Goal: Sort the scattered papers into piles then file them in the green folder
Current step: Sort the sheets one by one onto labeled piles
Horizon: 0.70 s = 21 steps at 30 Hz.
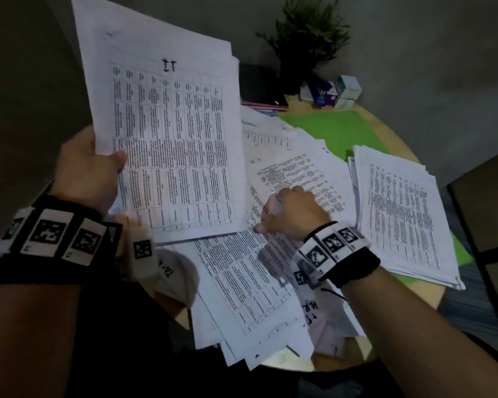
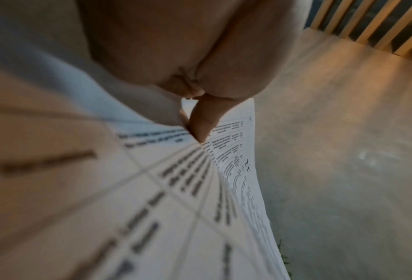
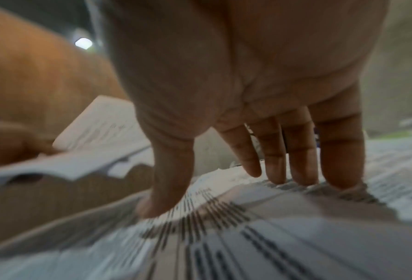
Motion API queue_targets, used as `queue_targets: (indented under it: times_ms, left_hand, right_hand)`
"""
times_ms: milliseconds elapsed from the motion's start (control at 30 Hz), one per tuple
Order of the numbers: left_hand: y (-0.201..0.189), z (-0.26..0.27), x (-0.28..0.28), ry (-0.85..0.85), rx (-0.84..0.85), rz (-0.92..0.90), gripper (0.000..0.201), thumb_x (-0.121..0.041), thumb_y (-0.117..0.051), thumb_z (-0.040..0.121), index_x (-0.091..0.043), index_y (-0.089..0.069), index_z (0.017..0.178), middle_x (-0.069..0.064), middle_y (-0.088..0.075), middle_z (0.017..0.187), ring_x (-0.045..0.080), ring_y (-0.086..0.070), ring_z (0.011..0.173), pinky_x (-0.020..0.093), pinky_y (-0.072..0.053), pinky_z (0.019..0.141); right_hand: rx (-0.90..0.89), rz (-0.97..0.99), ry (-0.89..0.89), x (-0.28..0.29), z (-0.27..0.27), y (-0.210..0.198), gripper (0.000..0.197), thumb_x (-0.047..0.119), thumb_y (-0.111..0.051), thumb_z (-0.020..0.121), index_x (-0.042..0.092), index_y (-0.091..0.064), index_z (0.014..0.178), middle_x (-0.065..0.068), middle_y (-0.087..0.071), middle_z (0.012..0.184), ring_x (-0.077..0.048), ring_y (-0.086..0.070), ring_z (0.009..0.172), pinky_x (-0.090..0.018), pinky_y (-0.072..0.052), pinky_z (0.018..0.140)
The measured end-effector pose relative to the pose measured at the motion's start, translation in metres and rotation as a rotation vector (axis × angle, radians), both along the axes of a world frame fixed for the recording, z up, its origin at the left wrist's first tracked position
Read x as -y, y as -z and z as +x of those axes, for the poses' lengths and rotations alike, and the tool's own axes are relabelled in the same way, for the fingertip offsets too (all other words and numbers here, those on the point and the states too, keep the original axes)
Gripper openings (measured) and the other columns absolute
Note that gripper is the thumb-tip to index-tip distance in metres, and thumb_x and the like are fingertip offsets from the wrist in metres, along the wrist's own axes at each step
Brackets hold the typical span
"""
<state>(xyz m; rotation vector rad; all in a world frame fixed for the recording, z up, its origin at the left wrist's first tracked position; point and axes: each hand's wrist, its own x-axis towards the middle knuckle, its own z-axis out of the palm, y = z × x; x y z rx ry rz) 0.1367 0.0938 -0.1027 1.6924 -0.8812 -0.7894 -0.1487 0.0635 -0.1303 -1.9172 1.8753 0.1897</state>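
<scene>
While our left hand [image 1: 82, 165] grips a sheaf of printed sheets [image 1: 167, 139] raised in the upper left of the frame, thumb pressed on its face, our right hand [image 1: 292, 211] rests with straight fingers [image 3: 341, 151] on the scattered papers [image 1: 253, 271] at centre. At right a sorted pile [image 1: 403, 216] lies on the green folder [image 1: 337, 130], which is spread open on the round surface [image 1: 426, 291].
</scene>
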Motion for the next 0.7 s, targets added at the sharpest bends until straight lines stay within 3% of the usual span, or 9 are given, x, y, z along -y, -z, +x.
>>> queue_targets:
  times_ms: [67,133,233,333,400,467,533,600,700]
  left_hand:
    - [0.000,0.004,-0.002,0.015,-0.028,0.011,0.043,-0.007,-0.056,0.085,-0.036,-0.067,0.115,-0.012,-0.071,0.108,0.014,-0.067,0.103,0.045,-0.051,0.096]
    - [-0.001,0.005,-0.002,0.025,-0.048,0.006,0.043,-0.003,-0.054,0.090,-0.032,-0.066,0.119,-0.014,-0.070,0.103,0.013,-0.067,0.102,0.042,-0.051,0.096]
    - [0.000,0.005,0.001,0.052,-0.081,-0.019,0.042,0.000,-0.054,0.092,-0.026,-0.065,0.123,-0.013,-0.069,0.104,0.014,-0.066,0.104,0.042,-0.050,0.099]
    - [0.001,0.004,0.002,0.092,-0.088,-0.017,0.039,0.000,-0.053,0.094,-0.031,-0.065,0.115,-0.010,-0.069,0.107,0.015,-0.065,0.106,0.044,-0.049,0.099]
    - [0.001,0.002,0.003,0.101,-0.093,-0.022,0.038,-0.001,-0.053,0.094,-0.034,-0.063,0.109,-0.013,-0.068,0.103,0.016,-0.065,0.105,0.044,-0.050,0.099]
    - [0.001,0.000,0.005,0.105,-0.093,-0.027,0.037,-0.001,-0.053,0.095,-0.034,-0.062,0.108,-0.014,-0.067,0.100,0.016,-0.065,0.104,0.044,-0.050,0.098]
    - [0.002,-0.001,0.007,0.110,-0.093,-0.036,0.037,-0.001,-0.053,0.094,-0.034,-0.061,0.109,-0.016,-0.067,0.098,0.016,-0.066,0.102,0.044,-0.051,0.097]
    - [0.003,-0.004,0.008,0.126,-0.085,-0.038,0.038,0.000,-0.053,0.094,-0.034,-0.062,0.110,-0.019,-0.066,0.096,0.014,-0.066,0.100,0.041,-0.051,0.096]
    - [0.004,-0.009,0.010,0.132,-0.098,-0.034,0.040,0.000,-0.054,0.093,-0.036,-0.063,0.106,-0.018,-0.068,0.098,0.012,-0.066,0.100,0.040,-0.051,0.096]
  right_hand:
    - [-0.135,0.013,-0.026,-0.002,0.010,0.007,0.086,0.052,-0.080,0.067,0.014,-0.043,0.134,-0.011,-0.039,0.134,-0.031,-0.033,0.130,-0.049,-0.043,0.098]
    - [-0.161,0.027,-0.005,0.000,0.014,0.017,0.084,0.052,-0.082,0.064,0.015,-0.045,0.130,-0.009,-0.044,0.128,-0.031,-0.037,0.128,-0.052,-0.044,0.097]
    - [0.024,0.005,0.137,0.005,0.010,0.024,0.063,0.031,-0.084,0.065,0.013,-0.050,0.114,-0.007,-0.058,0.112,-0.027,-0.053,0.109,-0.043,-0.051,0.087]
    - [0.151,-0.081,0.217,0.008,-0.002,0.020,0.051,0.017,-0.074,0.075,0.008,-0.049,0.119,-0.011,-0.058,0.116,-0.025,-0.058,0.101,-0.031,-0.051,0.078]
    - [0.142,-0.085,0.198,0.006,-0.007,0.018,0.058,0.022,-0.078,0.074,0.006,-0.049,0.121,-0.012,-0.057,0.118,-0.025,-0.058,0.104,-0.030,-0.050,0.079]
    - [0.200,-0.050,0.208,-0.002,-0.009,0.024,0.067,0.041,-0.083,0.067,0.006,-0.050,0.115,-0.009,-0.056,0.114,-0.023,-0.055,0.103,-0.032,-0.049,0.082]
    - [0.028,-0.040,0.091,-0.012,-0.005,0.035,0.075,0.062,-0.076,0.063,0.010,-0.048,0.109,-0.007,-0.049,0.111,-0.023,-0.047,0.105,-0.036,-0.046,0.084]
    - [-0.106,-0.053,-0.023,-0.019,-0.002,0.044,0.076,0.066,-0.074,0.062,0.014,-0.049,0.111,-0.008,-0.047,0.111,-0.027,-0.044,0.107,-0.036,-0.038,0.076]
    - [0.143,-0.001,0.121,-0.018,-0.002,0.035,0.052,0.032,-0.085,0.068,0.015,-0.046,0.098,0.001,-0.048,0.094,-0.020,-0.050,0.091,-0.030,-0.037,0.069]
